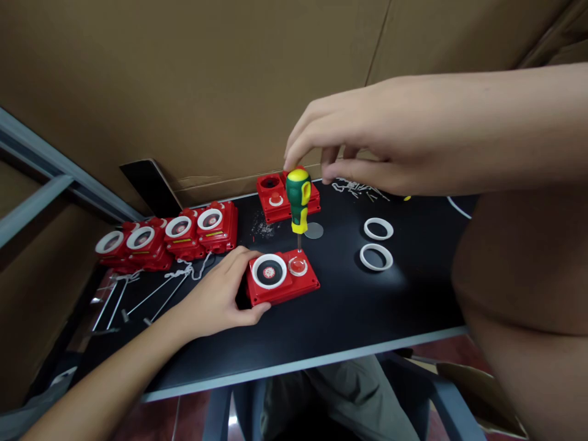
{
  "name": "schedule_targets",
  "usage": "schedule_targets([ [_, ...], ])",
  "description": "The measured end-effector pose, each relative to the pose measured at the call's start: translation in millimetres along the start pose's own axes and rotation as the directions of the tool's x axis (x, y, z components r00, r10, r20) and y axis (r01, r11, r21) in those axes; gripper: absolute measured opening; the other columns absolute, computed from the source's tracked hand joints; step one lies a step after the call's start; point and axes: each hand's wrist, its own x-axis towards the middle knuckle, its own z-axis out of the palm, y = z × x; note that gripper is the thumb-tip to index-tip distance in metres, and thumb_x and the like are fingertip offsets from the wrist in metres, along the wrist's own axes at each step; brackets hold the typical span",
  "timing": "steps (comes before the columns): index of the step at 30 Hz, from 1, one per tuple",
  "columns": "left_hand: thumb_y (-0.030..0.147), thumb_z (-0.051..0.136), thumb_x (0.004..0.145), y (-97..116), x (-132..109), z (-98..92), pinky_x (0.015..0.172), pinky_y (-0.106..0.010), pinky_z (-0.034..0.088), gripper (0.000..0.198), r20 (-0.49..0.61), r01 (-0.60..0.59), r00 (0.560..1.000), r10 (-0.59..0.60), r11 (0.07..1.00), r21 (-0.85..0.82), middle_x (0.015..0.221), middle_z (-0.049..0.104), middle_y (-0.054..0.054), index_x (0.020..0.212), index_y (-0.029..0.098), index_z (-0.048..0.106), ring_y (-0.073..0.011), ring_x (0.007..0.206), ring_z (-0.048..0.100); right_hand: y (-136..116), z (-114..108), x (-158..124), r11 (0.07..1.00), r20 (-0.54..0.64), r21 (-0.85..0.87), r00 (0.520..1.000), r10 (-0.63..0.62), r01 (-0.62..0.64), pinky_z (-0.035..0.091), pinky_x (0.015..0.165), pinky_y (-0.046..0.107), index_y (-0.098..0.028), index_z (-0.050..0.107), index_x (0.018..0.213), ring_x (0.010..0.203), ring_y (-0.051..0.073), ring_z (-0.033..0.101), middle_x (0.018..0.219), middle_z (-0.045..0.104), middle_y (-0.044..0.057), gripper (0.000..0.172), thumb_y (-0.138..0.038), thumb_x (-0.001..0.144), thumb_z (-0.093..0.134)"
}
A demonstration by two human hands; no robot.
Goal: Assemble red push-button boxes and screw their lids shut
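Observation:
My left hand (222,293) grips the left end of a red alarm unit (283,293), its thumb along the near side. This unit has a white-ringed round sounder and a small clear-covered red dome. Above the dome a green-and-yellow screwdriver (298,199) stands upright, its tip at the dome's far edge. The fingers of my right hand (342,138) curl over the handle's yellow top; a fingertip touches it, while the thumb sits slightly off to the right. Two white rings (377,258) lie to the right, and a clear disc (314,230) lies behind the screwdriver.
Several similar red units (217,226) stand in a row at the left. More red housings (275,211) are at the back, near loose screws and white scraps (361,188). Metal rods with white cords (151,298) lie at left. Cardboard (220,86) walls the black table (331,324).

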Motion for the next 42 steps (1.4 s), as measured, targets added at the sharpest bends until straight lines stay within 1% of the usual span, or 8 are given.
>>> schedule_targets([
  [7, 0.046, 0.081, 0.095, 0, 0, -0.2, 0.107, -0.048, 0.063, 0.064, 0.000, -0.006, 1.000, 0.006, 1.000, 0.003, 0.131, 0.066, -0.014, 0.145, 0.017, 0.054, -0.0326, 0.117, 0.073, -9, -5, 9, 0.998, 0.045, 0.041, 0.998, 0.040, -0.041, 0.051, 0.086, 0.033, -0.032, 0.077, 0.139, 0.098, 0.018, 0.069, 0.124, 0.081, 0.000, 0.049, -0.055, 0.113, 0.042],
  [11, 0.046, 0.081, 0.095, 2, 0, -0.9, 0.107, -0.048, 0.063, 0.064, 0.003, -0.005, 1.000, 0.005, 1.000, -0.001, 0.131, 0.067, -0.014, 0.145, 0.018, 0.054, -0.0328, 0.116, 0.074, -13, -5, 9, 0.992, 0.060, 0.036, 0.991, 0.119, -0.122, 0.052, 0.085, 0.033, -0.034, 0.079, 0.137, 0.102, 0.020, 0.070, 0.116, 0.082, 0.002, 0.050, -0.061, 0.112, 0.044],
  [15, 0.046, 0.081, 0.095, 1, 1, -0.2, 0.107, -0.049, 0.063, 0.064, -0.003, -0.008, 1.000, 0.008, 1.000, 0.000, 0.132, 0.068, -0.015, 0.145, 0.018, 0.055, -0.0330, 0.116, 0.074, -17, -3, 7, 0.991, 0.055, 0.051, 0.991, 0.122, -0.124, 0.052, 0.085, 0.032, -0.035, 0.080, 0.133, 0.104, 0.019, 0.069, 0.114, 0.080, 0.002, 0.052, -0.064, 0.114, 0.040],
  [21, 0.046, 0.081, 0.095, 1, 2, 0.3, 0.107, -0.048, 0.063, 0.064, -0.002, -0.016, 1.000, 0.016, 1.000, 0.000, 0.132, 0.067, -0.014, 0.146, 0.018, 0.055, -0.0325, 0.116, 0.074, -19, -3, 5, 0.994, 0.048, 0.071, 0.996, 0.077, -0.080, 0.050, 0.082, 0.031, -0.031, 0.078, 0.121, 0.092, 0.015, 0.066, 0.109, 0.078, 0.001, 0.037, -0.051, 0.114, 0.048],
  [27, 0.048, 0.082, 0.094, 1, 2, -0.2, 0.107, -0.049, 0.063, 0.065, 0.004, 0.010, 1.000, -0.010, 1.000, -0.014, 0.132, 0.068, -0.015, 0.145, 0.019, 0.056, -0.0334, 0.116, 0.074, -17, -4, 6, 0.999, 0.043, 0.035, 0.998, 0.034, -0.036, 0.039, 0.061, 0.030, -0.030, 0.075, 0.114, 0.075, 0.009, 0.057, 0.105, 0.074, -0.004, 0.020, -0.030, 0.108, 0.057],
  [32, 0.048, 0.082, 0.094, 2, 2, -1.1, 0.108, -0.049, 0.063, 0.065, 0.007, 0.012, 1.000, -0.012, 1.000, -0.019, 0.132, 0.068, -0.014, 0.146, 0.019, 0.055, -0.0335, 0.117, 0.074, -20, -4, 8, 0.997, 0.086, 0.051, 0.995, 0.053, -0.058, 0.042, 0.070, 0.028, -0.027, 0.076, 0.112, 0.078, 0.009, 0.056, 0.104, 0.074, -0.002, 0.017, -0.032, 0.111, 0.060],
  [37, 0.047, 0.081, 0.095, 3, 3, -1.7, 0.108, -0.049, 0.063, 0.064, 0.011, 0.010, 1.000, -0.010, 1.000, -0.015, 0.133, 0.067, -0.015, 0.145, 0.018, 0.055, -0.0330, 0.118, 0.073, -18, -2, 10, 0.999, 0.051, 0.010, 0.998, 0.048, -0.048, 0.041, 0.069, 0.029, -0.027, 0.078, 0.110, 0.080, 0.011, 0.058, 0.104, 0.076, -0.002, 0.024, -0.029, 0.112, 0.054],
  [42, 0.048, 0.082, 0.094, 3, 2, -2.0, 0.108, -0.050, 0.063, 0.065, 0.023, 0.029, 0.999, -0.029, 0.999, -0.023, 0.132, 0.068, -0.015, 0.145, 0.019, 0.055, -0.0338, 0.117, 0.073, -20, -3, 13, 0.981, 0.084, -0.047, 0.978, 0.191, -0.188, 0.039, 0.068, 0.033, -0.028, 0.079, 0.109, 0.072, 0.014, 0.057, 0.094, 0.078, 0.000, 0.032, -0.051, 0.113, 0.058],
])
